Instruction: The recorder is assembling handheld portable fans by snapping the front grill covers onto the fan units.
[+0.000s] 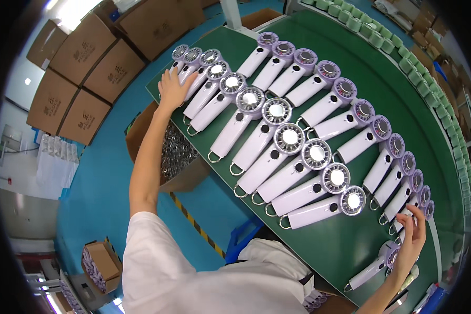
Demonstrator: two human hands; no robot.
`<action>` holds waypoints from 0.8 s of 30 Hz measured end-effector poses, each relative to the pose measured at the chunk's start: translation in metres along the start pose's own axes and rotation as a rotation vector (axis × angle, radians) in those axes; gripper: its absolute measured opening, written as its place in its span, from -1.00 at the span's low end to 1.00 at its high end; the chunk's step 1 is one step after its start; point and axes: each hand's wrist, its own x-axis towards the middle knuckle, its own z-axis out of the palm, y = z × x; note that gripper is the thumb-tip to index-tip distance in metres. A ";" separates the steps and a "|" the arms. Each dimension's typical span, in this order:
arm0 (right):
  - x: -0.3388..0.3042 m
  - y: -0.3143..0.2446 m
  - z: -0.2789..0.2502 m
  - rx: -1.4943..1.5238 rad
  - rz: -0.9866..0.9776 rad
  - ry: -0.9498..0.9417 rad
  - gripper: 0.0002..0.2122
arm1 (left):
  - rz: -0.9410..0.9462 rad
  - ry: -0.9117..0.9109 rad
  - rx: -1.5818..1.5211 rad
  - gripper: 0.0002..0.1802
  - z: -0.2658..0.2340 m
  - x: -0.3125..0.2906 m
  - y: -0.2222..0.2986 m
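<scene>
Two slanting rows of pale lilac handheld fans lie on a green table. The near row's fans, such as this fan, have shiny silver discs; many handles end in metal loops. My left hand rests with fingers spread over handles at that row's far left end. At the right end of the back row, my right hand is beside the last fans, its fingers bent and apart. It partly covers the handles there. Below it, a separate fan lies near the table's front edge, partly behind my right wrist.
An open carton of small metal pieces stands below the table's left edge. Large brown cartons are stacked at the back left. Rows of green cylindrical parts line the table's far side. Another carton of lilac parts sits on the blue floor.
</scene>
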 end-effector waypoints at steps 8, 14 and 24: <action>-0.030 0.025 -0.047 0.038 0.101 0.121 -0.74 | 0.343 -0.032 -0.265 -0.47 0.015 0.032 -0.028; -0.064 0.053 -0.107 -0.136 0.011 0.433 -0.78 | 0.417 0.059 -0.021 -0.48 -0.028 0.063 -0.030; -0.110 0.113 -0.144 -0.497 0.165 0.573 -0.84 | 0.361 -0.770 -1.080 -0.81 -0.119 -0.254 0.345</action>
